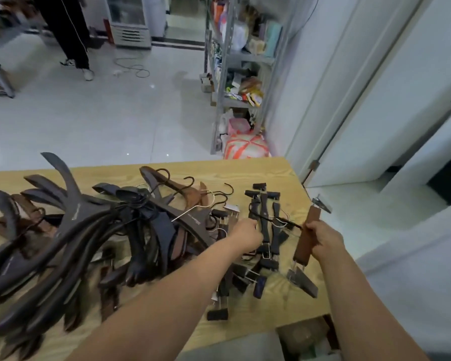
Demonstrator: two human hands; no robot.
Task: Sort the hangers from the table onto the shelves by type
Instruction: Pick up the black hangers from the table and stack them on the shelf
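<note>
Snag risk: right grip (pixel 324 239) clamps brown hanger (pixel 304 237); left grip (pixel 245 234), closure unclear, in clip pile (pixel 264 204); your lift may drag neighbours.

A shop or its stockroom: a metal shelving rack (pixel 241 74) crammed with packaged goods in the upper middle, a glass-door fridge (pixel 128 19) at top left, pale tiled floor (pixel 102 113), and a wooden counter (pixel 271 173) heaped with hangers (pixel 89 230).
</note>
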